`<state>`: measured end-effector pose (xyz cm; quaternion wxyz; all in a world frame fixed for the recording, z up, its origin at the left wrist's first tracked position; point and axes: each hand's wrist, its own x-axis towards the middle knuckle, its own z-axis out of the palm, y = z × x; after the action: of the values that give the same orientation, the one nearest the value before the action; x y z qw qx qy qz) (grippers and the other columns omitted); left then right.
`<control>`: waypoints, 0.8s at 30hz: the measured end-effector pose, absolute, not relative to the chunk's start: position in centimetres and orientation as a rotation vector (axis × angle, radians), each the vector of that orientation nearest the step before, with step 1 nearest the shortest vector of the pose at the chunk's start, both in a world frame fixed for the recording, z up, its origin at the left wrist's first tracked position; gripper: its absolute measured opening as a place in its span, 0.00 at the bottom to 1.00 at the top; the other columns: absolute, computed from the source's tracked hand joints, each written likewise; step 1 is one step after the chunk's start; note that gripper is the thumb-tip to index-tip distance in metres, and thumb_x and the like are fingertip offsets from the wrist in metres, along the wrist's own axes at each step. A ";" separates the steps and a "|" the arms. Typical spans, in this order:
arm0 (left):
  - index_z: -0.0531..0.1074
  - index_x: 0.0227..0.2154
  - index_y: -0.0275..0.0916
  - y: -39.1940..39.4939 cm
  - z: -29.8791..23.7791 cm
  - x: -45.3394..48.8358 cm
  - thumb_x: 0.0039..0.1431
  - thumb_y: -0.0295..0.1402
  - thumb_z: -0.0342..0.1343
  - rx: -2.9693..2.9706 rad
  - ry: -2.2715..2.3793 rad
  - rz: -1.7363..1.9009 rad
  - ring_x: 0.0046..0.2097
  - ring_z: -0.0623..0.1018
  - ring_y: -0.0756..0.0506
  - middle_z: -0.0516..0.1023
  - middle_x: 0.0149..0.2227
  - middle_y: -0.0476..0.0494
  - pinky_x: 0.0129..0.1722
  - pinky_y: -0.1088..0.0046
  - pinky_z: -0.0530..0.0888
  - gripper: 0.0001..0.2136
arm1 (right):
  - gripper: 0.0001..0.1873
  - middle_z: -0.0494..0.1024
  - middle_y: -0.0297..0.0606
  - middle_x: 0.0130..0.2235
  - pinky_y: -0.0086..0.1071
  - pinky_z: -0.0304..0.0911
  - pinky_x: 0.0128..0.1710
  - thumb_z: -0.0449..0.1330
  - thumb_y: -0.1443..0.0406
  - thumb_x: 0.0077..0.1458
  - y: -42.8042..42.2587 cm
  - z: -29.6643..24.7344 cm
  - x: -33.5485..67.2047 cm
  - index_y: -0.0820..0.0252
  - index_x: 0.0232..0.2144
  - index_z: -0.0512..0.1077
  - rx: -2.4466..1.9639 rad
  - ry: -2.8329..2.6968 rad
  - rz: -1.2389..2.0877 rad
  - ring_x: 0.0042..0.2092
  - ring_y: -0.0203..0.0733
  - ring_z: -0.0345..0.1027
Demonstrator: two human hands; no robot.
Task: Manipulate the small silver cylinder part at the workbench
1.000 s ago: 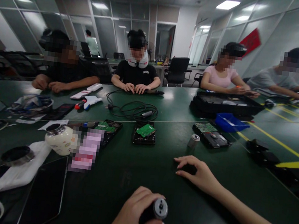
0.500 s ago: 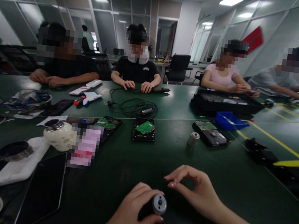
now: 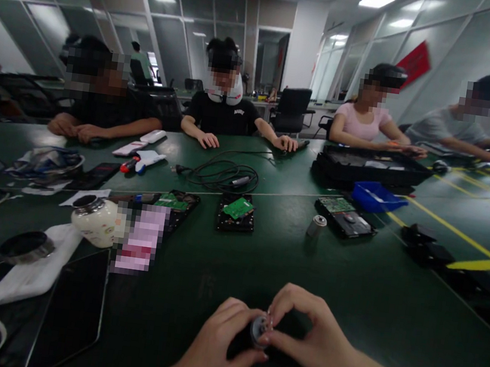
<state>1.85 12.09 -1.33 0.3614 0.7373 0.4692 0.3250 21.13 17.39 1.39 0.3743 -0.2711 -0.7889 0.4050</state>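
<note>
My left hand [image 3: 216, 348] is wrapped round a dark cylindrical tool with a round silver end [image 3: 257, 328], held low over the green table [image 3: 349, 281]. My right hand [image 3: 309, 330] has its fingertips pinched together at that silver end, touching it. What the fingertips hold, if anything, is too small to make out.
Ahead lie opened hard drives with green boards [image 3: 236, 212], a small metal cylinder [image 3: 317, 225], a coiled black cable [image 3: 221, 174] and a blue bin [image 3: 376, 198]. At left are a dark tablet [image 3: 70, 308], a white jar [image 3: 98, 221] and a white cloth. Several people sit across the table.
My right hand came off the table, moved back toward me and now pinches at the tool's silver end. My left hand kept its grip on the tool. A person opposite reached one arm sideways.
</note>
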 end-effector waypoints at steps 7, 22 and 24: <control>0.73 0.41 0.38 12.1 -1.8 1.9 0.52 0.24 0.64 1.903 1.205 0.861 0.42 0.73 0.43 0.75 0.39 0.44 0.43 0.67 0.71 0.13 | 0.03 0.81 0.38 0.36 0.34 0.68 0.44 0.62 0.69 0.56 17.3 1.9 21.1 0.58 0.34 0.75 -0.552 -2.130 1.058 0.41 0.40 0.74; 0.72 0.49 0.43 12.1 -1.2 1.6 0.52 0.27 0.66 1.841 1.232 0.800 0.47 0.72 0.43 0.75 0.44 0.45 0.49 0.65 0.70 0.21 | 0.07 0.79 0.41 0.37 0.41 0.70 0.45 0.63 0.66 0.53 25.0 -1.6 25.8 0.60 0.25 0.71 -0.971 -1.950 0.864 0.43 0.46 0.76; 0.71 0.50 0.44 12.1 -1.2 1.6 0.52 0.28 0.66 1.845 1.230 0.800 0.47 0.72 0.43 0.75 0.44 0.46 0.49 0.65 0.70 0.21 | 0.05 0.80 0.41 0.37 0.43 0.68 0.48 0.63 0.66 0.53 26.0 -2.6 26.4 0.59 0.26 0.73 -0.997 -2.066 0.818 0.46 0.48 0.74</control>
<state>1.62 12.09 -1.20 0.3824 0.7232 0.4820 0.3138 26.40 26.04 -2.63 0.3458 -0.3841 -0.7960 0.3150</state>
